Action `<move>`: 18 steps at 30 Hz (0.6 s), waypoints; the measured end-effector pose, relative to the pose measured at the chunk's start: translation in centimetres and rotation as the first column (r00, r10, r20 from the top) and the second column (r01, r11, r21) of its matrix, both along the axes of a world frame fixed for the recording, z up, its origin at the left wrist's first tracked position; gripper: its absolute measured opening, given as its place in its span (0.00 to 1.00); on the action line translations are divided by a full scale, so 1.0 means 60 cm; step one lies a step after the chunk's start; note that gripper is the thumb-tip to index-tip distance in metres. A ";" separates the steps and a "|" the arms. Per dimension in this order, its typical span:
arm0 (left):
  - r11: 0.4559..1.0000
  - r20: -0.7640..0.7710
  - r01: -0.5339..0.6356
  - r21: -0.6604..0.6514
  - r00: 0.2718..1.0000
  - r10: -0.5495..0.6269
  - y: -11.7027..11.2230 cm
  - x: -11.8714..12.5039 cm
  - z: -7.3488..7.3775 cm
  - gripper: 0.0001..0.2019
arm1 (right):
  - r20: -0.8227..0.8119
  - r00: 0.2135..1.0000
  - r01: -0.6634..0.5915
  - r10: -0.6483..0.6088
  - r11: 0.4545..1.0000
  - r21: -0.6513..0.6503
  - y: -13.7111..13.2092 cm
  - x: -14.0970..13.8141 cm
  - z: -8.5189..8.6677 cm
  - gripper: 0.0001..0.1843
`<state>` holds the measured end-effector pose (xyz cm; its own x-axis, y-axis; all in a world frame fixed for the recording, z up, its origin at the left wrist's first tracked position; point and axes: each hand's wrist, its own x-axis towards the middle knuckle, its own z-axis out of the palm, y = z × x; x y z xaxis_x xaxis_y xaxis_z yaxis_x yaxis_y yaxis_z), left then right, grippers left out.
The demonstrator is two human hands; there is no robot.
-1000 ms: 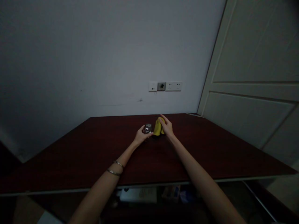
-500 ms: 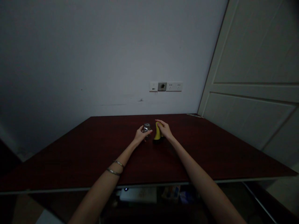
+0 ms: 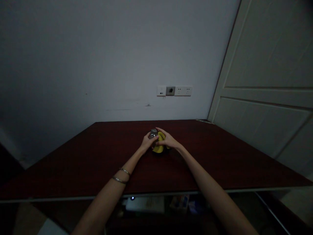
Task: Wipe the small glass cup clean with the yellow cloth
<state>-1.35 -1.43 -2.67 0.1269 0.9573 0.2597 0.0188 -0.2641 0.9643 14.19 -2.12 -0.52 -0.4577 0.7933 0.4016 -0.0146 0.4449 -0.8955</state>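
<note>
Dim, flat light, darkened corners, bowed edges, a soft shadow under the right hand.

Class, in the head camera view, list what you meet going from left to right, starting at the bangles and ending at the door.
bangles → left hand → shiny metallic object → yellow cloth → right hand → white door
</note>
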 end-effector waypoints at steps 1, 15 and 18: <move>1.000 0.000 0.006 -0.003 1.000 -0.006 0.000 0.000 0.000 0.30 | 0.009 1.000 0.021 -0.021 0.999 0.029 0.000 -0.002 -0.002 0.49; 0.983 -0.043 0.181 -0.044 0.982 -0.183 0.001 -0.013 -0.003 0.34 | 0.052 0.971 0.228 -0.233 0.970 0.088 0.012 0.005 -0.005 0.46; 0.975 -0.102 0.220 -0.039 0.969 -0.223 0.003 -0.023 -0.002 0.34 | 0.010 0.966 0.260 -0.260 0.965 -0.020 0.014 0.007 -0.002 0.45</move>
<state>-2.70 -1.25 -2.79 0.3617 0.9087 0.2081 0.0647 -0.2472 0.9668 14.59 -1.29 -0.66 -0.2371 0.8937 0.3809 0.1055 0.4135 -0.9044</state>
